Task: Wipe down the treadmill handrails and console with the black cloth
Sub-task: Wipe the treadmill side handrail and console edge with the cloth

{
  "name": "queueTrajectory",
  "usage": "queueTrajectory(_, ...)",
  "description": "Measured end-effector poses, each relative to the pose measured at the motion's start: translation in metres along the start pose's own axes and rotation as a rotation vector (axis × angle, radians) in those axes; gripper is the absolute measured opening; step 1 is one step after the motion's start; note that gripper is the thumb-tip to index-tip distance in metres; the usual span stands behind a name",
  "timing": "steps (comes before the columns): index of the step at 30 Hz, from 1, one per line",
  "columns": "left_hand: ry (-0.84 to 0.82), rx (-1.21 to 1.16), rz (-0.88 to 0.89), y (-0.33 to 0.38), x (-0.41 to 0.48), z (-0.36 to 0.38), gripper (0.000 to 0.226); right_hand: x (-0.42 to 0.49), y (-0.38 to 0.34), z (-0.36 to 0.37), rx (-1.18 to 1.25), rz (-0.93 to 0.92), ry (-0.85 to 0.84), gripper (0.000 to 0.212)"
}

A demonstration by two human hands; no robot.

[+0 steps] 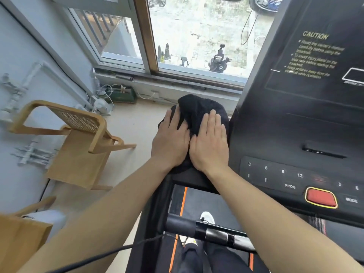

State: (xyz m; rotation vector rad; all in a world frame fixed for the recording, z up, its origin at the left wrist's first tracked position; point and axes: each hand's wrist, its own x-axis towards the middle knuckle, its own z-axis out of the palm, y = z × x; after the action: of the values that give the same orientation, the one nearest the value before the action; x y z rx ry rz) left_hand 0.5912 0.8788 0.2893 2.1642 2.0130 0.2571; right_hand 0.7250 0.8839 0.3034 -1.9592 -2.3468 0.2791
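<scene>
The black cloth lies bunched at mid-frame on the treadmill's left edge, beside the console; the left hand and right hand press it side by side, fingers straight, flat. A handrail crosses lower centre, a wooden chair stands left

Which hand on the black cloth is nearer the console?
The right hand: it lies on the black cloth beside the console; the left hand is farther away.
</scene>
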Motion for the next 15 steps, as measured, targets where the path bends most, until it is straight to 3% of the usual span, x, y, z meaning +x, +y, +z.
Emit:
queueTrajectory(6,-0.032,-0.006,-0.069,0.002,0.048,0.002,0.063,0.040,0.000,-0.006,0.040,0.094,0.041,0.063)
queueTrajectory(9,0.001,-0.038,-0.095,0.006,0.012,0.001,0.056,0.005,-0.001,-0.003,0.034,0.055,0.000,0.069)
queueTrajectory(12,-0.079,0.008,-0.030,0.003,-0.035,0.007,0.058,-0.040,-0.009,-0.002,0.053,0.044,-0.048,0.074)
queueTrajectory(15,-0.104,-0.060,-0.119,0.005,-0.072,0.002,0.060,-0.078,-0.017,-0.002,0.072,0.061,-0.087,0.075)
